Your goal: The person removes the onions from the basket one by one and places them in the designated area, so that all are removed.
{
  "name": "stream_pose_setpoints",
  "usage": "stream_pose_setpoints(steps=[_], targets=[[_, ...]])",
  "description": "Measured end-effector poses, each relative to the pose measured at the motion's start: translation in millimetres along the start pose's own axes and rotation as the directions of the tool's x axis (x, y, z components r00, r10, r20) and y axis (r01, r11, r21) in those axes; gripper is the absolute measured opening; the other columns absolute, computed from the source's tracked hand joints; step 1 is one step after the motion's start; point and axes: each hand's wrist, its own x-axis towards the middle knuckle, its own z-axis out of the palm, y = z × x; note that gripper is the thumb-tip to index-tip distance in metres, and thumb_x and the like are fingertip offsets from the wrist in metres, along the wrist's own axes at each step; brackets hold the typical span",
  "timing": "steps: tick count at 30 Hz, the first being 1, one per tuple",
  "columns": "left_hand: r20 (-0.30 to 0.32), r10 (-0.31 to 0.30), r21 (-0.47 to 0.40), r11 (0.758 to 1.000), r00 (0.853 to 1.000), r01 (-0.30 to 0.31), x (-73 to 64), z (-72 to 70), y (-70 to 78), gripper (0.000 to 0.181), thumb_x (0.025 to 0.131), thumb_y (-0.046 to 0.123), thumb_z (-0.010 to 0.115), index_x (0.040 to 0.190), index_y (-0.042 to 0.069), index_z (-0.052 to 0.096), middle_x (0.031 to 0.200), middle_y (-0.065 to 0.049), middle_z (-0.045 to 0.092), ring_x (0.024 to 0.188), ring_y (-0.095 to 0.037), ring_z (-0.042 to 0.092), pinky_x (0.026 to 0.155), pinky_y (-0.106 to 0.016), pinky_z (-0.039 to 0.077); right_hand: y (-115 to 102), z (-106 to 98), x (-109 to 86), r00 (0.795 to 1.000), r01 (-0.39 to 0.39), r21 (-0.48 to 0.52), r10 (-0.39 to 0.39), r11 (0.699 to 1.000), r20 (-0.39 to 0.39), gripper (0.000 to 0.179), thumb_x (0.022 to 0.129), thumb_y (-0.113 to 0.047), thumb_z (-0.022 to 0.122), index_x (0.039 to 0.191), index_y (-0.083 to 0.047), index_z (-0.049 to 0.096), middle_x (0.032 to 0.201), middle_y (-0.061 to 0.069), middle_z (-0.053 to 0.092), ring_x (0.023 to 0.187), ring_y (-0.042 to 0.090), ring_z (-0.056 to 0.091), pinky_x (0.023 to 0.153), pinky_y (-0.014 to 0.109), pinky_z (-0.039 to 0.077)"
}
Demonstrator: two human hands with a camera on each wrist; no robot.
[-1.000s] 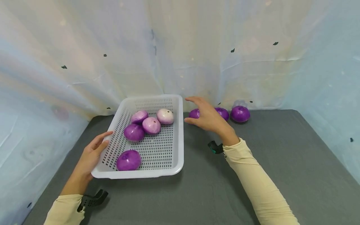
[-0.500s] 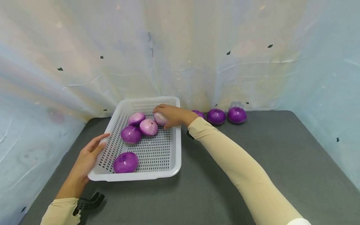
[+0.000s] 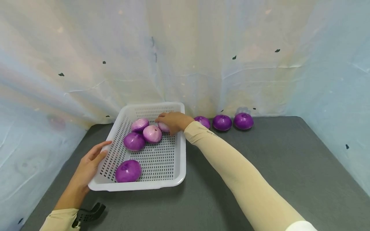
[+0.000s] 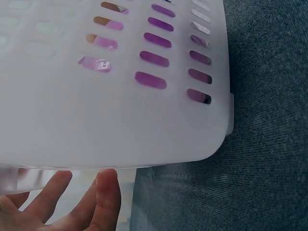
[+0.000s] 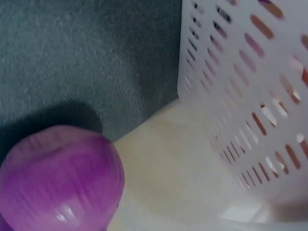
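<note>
The bare right hand (image 3: 174,121) has come across from beside the row of three round, deep purple onions (image 3: 222,122) and is now inside the shallow rectangular basket of white perforated plastic (image 3: 150,185), over the pale pinkish-white round onion (image 3: 163,127) near its far right corner. That suggests the work now centres on this one onion, while the row keeps its place on the dark grey cloth-covered counter (image 3: 274,160), right of the basket near the pale curtain (image 3: 196,48). Whether the onion is being taken up or settled is hard to judge; it shows little shift from its earlier spot, much of it hidden by the fingers. The right hand reaches over the basket's right rim, its cream-sleeved arm (image 3: 242,170) stretched leftward, fingers and thumb curved round the onion from above with just the onion's breadth between them; the right wrist view does not show this grip. The left hand (image 3: 90,166) has stayed at the basket's left side, thumb and gently bent fingers holding the rim, probably steadying it. Also in the basket are a cluster of three pink-to-purple onions (image 3: 152,133), left of the right hand, and a large glossy purple onion (image 3: 128,171) alone near the front wall.
</note>
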Motion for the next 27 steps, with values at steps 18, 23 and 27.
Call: stream_pose_setpoints(steps=[18,23,27], targets=[[-0.042,0.016,0.0,1.0,0.999,-0.016,10.2,4.5,9.4,0.046,0.104,0.035,0.051,0.148,0.025,0.044,0.112,0.025,0.062,0.089,-0.002,0.071,0.065,-0.034,0.061,6,-15,-21.4,0.974,0.017,0.091,0.004,0.996,-0.228,0.081,0.078,-0.031,0.084,0.148,-0.03,0.044,0.145,0.001,0.047,0.124,0.023,0.056,0.102,0.04,0.049],[-0.045,0.014,-0.001,1.0,0.999,-0.015,11.3,4.4,11.0,0.046,0.103,0.035,0.052,0.148,0.025,0.045,0.111,0.026,0.062,0.088,-0.002,0.07,0.065,-0.034,0.061,3,-13,-26.3,0.972,0.068,0.256,-0.006,0.964,-0.234,0.077,0.077,-0.035,0.086,0.143,-0.026,0.047,0.141,0.003,0.045,0.119,0.02,0.056,0.104,0.036,0.048],[-0.057,0.0,0.03,1.0,0.998,0.002,10.8,4.4,10.7,0.047,0.103,0.038,0.051,0.149,0.027,0.044,0.111,0.026,0.06,0.089,-0.001,0.07,0.065,-0.035,0.061,0,-5,-22.8,0.975,0.091,0.3,-0.024,0.95,-0.222,0.074,0.072,-0.037,0.089,0.132,-0.021,0.049,0.132,0.002,0.049,0.115,0.018,0.057,0.102,0.032,0.049]])
